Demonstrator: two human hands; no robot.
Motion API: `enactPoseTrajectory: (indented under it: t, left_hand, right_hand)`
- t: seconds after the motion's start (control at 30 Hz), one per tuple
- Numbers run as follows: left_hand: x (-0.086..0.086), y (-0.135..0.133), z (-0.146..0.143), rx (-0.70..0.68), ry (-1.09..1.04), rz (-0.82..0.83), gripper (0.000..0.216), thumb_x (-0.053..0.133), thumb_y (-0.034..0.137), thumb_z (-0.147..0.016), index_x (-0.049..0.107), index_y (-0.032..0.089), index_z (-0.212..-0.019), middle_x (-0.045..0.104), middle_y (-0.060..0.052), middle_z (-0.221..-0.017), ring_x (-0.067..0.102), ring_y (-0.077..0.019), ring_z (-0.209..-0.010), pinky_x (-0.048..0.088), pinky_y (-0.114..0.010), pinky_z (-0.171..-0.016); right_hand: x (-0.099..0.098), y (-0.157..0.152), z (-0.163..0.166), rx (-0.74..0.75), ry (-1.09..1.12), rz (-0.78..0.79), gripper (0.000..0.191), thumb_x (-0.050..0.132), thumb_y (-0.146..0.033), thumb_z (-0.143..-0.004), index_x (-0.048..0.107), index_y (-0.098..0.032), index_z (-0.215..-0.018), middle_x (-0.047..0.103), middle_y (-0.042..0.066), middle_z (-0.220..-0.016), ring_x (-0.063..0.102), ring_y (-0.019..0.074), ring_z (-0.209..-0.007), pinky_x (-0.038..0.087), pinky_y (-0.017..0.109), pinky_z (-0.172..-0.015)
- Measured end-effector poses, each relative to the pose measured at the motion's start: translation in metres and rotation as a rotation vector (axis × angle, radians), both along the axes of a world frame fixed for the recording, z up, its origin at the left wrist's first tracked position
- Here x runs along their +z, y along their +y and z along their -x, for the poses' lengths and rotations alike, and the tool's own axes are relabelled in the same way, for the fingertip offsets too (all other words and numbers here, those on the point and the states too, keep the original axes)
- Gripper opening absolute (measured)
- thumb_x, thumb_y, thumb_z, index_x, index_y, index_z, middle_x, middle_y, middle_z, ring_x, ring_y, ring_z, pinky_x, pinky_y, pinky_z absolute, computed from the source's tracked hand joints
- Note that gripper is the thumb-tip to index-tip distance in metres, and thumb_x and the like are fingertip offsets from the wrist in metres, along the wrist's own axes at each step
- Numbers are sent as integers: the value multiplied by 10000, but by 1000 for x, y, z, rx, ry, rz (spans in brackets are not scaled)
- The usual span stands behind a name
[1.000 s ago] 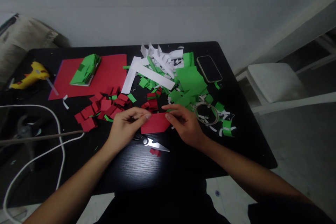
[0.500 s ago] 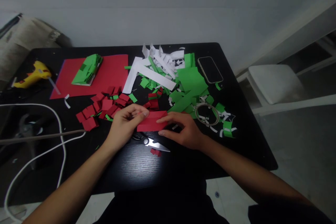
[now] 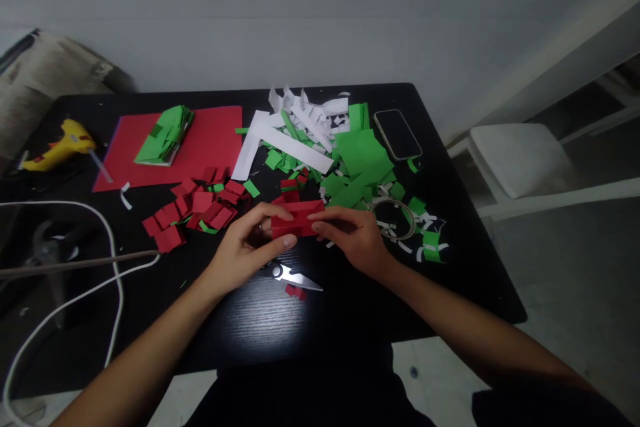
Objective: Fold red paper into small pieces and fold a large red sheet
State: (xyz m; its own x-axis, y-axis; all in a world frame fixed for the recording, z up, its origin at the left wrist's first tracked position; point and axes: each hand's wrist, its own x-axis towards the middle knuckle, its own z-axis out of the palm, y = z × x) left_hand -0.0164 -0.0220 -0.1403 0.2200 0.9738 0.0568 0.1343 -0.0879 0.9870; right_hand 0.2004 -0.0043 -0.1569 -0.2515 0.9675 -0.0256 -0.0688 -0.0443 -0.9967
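Both hands pinch a folded red paper strip (image 3: 299,219) just above the black table (image 3: 260,320). My left hand (image 3: 250,250) grips its left end with thumb and fingers closed. My right hand (image 3: 353,237) grips its right end the same way. Scissors (image 3: 290,275) lie on the table right below the hands, blades pointing right, with a tiny red scrap (image 3: 296,291) beside them. A pile of small red paper squares (image 3: 195,207) lies left of my left hand.
A red sheet (image 3: 210,137) carries a stack of green pieces (image 3: 165,135). White strips (image 3: 287,137) and green scraps (image 3: 363,160) litter the far middle. A phone (image 3: 397,134), a tape ring (image 3: 395,217), a yellow glue gun (image 3: 57,147) and a white cable (image 3: 113,267) are also there. A white stool (image 3: 520,157) stands to the right.
The red paper lay flat under my fingers. Both hands have folded it into a narrower strip and lifted it slightly off the table.
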Motion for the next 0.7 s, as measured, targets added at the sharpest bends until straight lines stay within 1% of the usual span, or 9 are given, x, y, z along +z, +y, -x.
enactPoseTrajectory:
  t: [0.07, 0.17, 0.27, 0.37, 0.43, 0.6, 0.7]
  left_hand:
    - [-1, 0, 0, 19, 38, -41, 175, 781, 285, -830, 710, 217, -975, 698, -27, -908, 639, -136, -719, 473, -219, -571]
    - [-1, 1, 0, 27, 53, -82, 147, 778, 256, -832, 713, 212, -956, 699, -25, -893, 636, -130, -718, 479, -221, -591]
    - [-1, 0, 0, 11, 38, -81, 120, 764, 236, -846, 709, 210, -949, 687, -6, -817, 642, -121, -682, 490, -218, -601]
    - [1, 0, -1, 14, 5, -49, 63, 738, 231, -868, 698, 199, -906, 672, 9, -745, 659, -117, -642, 509, -216, -601]
    - [2, 0, -2, 47, -11, -34, 65, 743, 225, -860, 692, 189, -879, 673, 12, -724, 669, -118, -622, 524, -216, -597]
    - [2, -1, -5, 133, 61, -58, 54, 754, 201, -832, 706, 176, -838, 686, 14, -697, 658, -107, -593, 527, -204, -587]
    - [0, -3, -6, 192, 113, -100, 34, 750, 187, -827, 717, 180, -825, 680, 19, -677, 625, -93, -583, 498, -187, -565]
  right_hand:
    - [0, 0, 0, 3, -2, -2, 200, 836, -381, -777, 812, -250, -926, 786, 22, -902, 687, 139, -673, 582, 273, -654]
    - [-1, -1, -1, 3, 4, -11, 186, 846, -353, -770, 813, -258, -926, 785, 20, -910, 698, 149, -709, 588, 283, -689]
    - [-1, -2, -1, 0, 12, -15, 178, 854, -332, -762, 816, -262, -920, 784, 23, -927, 719, 168, -799, 593, 303, -762]
    - [0, -2, 0, 11, 22, 5, 220, 884, -329, -721, 816, -260, -918, 785, 25, -939, 725, 179, -857, 591, 315, -810]
    - [1, -2, 1, 19, 31, 23, 238, 900, -343, -696, 815, -251, -899, 782, 23, -913, 723, 171, -822, 591, 304, -788]
    - [2, -3, 2, -26, 42, 43, 208, 881, -386, -720, 792, -222, -813, 753, 7, -766, 672, 124, -610, 564, 254, -616]
    - [1, -4, 4, -59, 48, 53, 248, 886, -401, -712, 747, -208, -783, 723, -9, -708, 660, 120, -574, 561, 242, -574]
